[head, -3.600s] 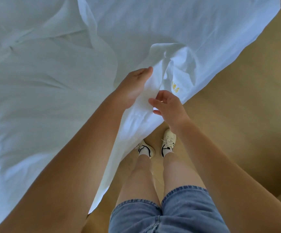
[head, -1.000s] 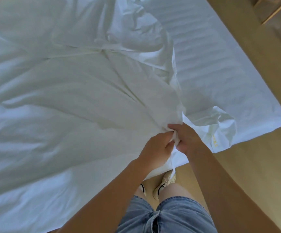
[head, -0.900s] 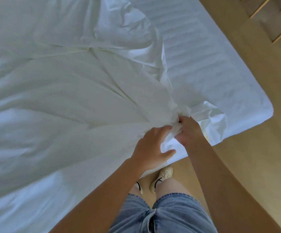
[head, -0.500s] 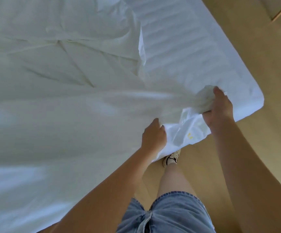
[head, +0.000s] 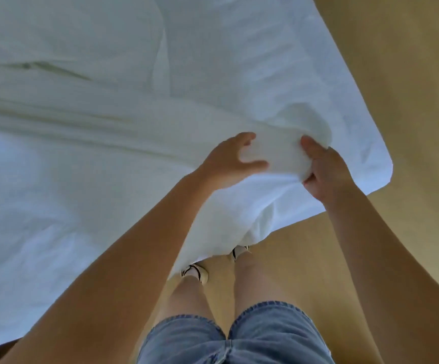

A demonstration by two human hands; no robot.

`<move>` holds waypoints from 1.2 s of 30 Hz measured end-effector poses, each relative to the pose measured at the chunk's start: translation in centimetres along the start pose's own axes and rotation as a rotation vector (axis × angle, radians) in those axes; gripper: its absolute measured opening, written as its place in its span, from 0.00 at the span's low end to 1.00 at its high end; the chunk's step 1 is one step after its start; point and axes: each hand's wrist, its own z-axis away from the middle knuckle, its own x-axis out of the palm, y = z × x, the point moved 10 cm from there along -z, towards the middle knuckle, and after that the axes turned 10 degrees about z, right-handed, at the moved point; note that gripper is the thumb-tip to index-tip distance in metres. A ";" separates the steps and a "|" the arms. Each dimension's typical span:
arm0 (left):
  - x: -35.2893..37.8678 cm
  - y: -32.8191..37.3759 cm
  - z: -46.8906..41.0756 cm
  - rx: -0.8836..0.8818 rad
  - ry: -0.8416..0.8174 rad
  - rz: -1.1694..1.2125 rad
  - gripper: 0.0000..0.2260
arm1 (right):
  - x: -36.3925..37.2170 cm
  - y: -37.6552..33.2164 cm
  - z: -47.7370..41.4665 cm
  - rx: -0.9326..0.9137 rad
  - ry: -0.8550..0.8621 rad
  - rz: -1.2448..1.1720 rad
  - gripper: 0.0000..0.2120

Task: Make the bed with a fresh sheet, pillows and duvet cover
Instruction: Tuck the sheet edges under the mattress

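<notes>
A white sheet (head: 87, 164) lies spread and creased over the white mattress (head: 363, 164), whose near right corner shows at the right. A bunched wad of the sheet sits close to that corner. My left hand (head: 228, 164) rests on the wad's left side with thumb and fingers curled around the cloth. My right hand (head: 326, 174) grips the wad's right side. Long folds run from the wad across the bed to the left. The sheet's edge hangs over the bed's near side, down to my feet.
Tan wooden floor (head: 397, 74) runs along the right side and the foot of the bed. My legs in denim shorts (head: 234, 340) and white shoes (head: 197, 271) stand against the bed's near edge. A dark strip shows at the bottom left corner.
Both hands have carried the bunched sheet rightward, toward the mattress corner, and come together on it. The cloth now covers the striped bare mattress seen before, and the view has tilted closer.
</notes>
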 end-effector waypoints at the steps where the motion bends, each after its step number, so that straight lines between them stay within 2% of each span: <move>1: 0.0 -1.9 1.0 0.030 -0.041 -0.304 0.37 | -0.6 -0.8 -0.8 -0.001 0.029 0.017 0.05; 2: 0.1 -4.2 1.8 0.034 -0.064 -0.575 0.40 | -1.2 -1.4 -1.3 0.010 0.058 0.022 0.02; 3: -0.1 -6.2 2.1 0.026 -0.044 -0.743 0.36 | -1.8 -1.5 -1.8 0.029 0.094 0.019 0.01; 4: -0.7 -7.2 2.1 0.009 0.036 -0.785 0.28 | -2.6 -1.0 -2.2 0.063 0.133 0.010 0.02; 6: -2.7 -7.5 1.4 -0.070 0.276 -0.647 0.12 | -3.9 1.1 -2.6 0.118 0.185 -0.040 0.03; 8: -2.4 -7.3 0.6 -0.160 0.345 -0.501 0.09 | -3.7 3.8 -2.6 0.120 0.122 -0.080 0.13; 11: 3.3 -5.9 0.3 -0.148 0.193 -0.337 0.10 | -1.8 10.5 -0.7 0.319 -0.057 0.062 0.40; 12: 5.9 -5.7 0.7 -0.140 0.093 -0.296 0.11 | -1.6 12.7 -0.1 0.381 -0.062 0.093 0.42; 14: 10.2 -7.2 2.2 -0.209 -0.119 -0.269 0.15 | -1.8 16.3 -0.2 0.427 0.030 0.076 0.38; 15: 10.9 -8.8 3.0 -0.268 -0.174 -0.318 0.16 | -1.9 17.8 -0.5 0.436 0.083 0.077 0.38; 18: 8.1 -13.3 4.4 -0.340 -0.190 -0.658 0.16 | -0.9 20.7 -1.4 0.446 0.204 0.231 0.45; 20: 5.2 -14.4 4.4 -0.291 -0.133 -0.769 0.18 | 0.3 21.6 -1.6 0.454 0.287 0.361 0.41; 22: 2.7 -13.4 3.6 -0.163 -0.059 -0.753 0.26 | 2.5 21.8 -1.9 0.399 0.303 0.321 0.28; 24: 0.1 -11.9 1.8 -0.009 0.012 -0.721 0.33 | 5.3 21.2 -2.0 0.361 0.187 0.258 0.12; 26: -2.6 -11.4 -0.8 0.053 0.027 -0.704 0.36 | 5.4 19.5 -1.4 0.384 0.098 0.290 0.03; 28: -4.4 -12.7 -3.4 0.004 -0.044 -0.771 0.38 | 2.1 16.9 -0.8 0.357 0.147 0.267 0.04; 32: -2.8 -14.7 -6.3 -0.058 -0.215 -0.967 0.45 | -7.4 11.1 1.9 0.228 0.406 0.295 0.04; 34: -0.1 -14.3 -6.7 -0.052 -0.280 -0.931 0.51 | -9.4 9.3 2.7 0.181 0.512 0.230 0.10; 36: 1.9 -14.8 -6.2 -0.166 -0.345 -0.763 0.54 | -9.7 7.2 2.4 0.124 0.565 0.158 0.08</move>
